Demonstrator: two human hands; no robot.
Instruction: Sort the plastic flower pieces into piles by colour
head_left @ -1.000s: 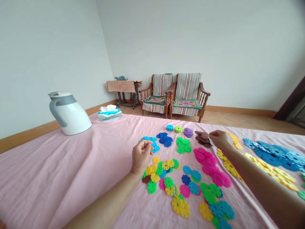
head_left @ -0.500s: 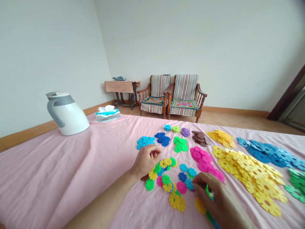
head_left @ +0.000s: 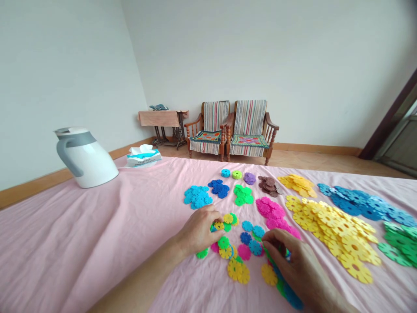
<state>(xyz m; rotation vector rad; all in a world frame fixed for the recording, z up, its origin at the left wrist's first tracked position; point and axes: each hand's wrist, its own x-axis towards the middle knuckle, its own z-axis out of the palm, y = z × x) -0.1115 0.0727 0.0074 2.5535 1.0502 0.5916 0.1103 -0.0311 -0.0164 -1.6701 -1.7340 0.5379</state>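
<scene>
Small notched plastic discs of mixed colours lie in a loose spread on the pink cloth. My left hand [head_left: 203, 228] is at the left side of this spread, thumb and fingers apart and curved around a few yellow and green discs [head_left: 219, 226]. My right hand [head_left: 296, 258] is at the right side, beside a light blue disc [head_left: 255, 247], thumb and forefinger drawn together. What the right fingertips hold, if anything, is hidden. Green and blue discs [head_left: 289, 295] show beneath that hand. A pink disc [head_left: 244, 252] and yellow discs [head_left: 235, 270] lie between the hands.
Sorted piles lie beyond: light blue discs [head_left: 197, 197], dark blue discs [head_left: 219, 188], pink discs [head_left: 270, 208], brown discs [head_left: 269, 186], larger yellow discs [head_left: 335, 226] and green discs [head_left: 402, 243]. A white jug [head_left: 94, 163] and a tissue box [head_left: 143, 157] stand at left.
My left hand has moved down and slightly right onto the mixed discs, its thumb and fingers now around some. My right hand stays near the same discs. The view has shifted slightly.
</scene>
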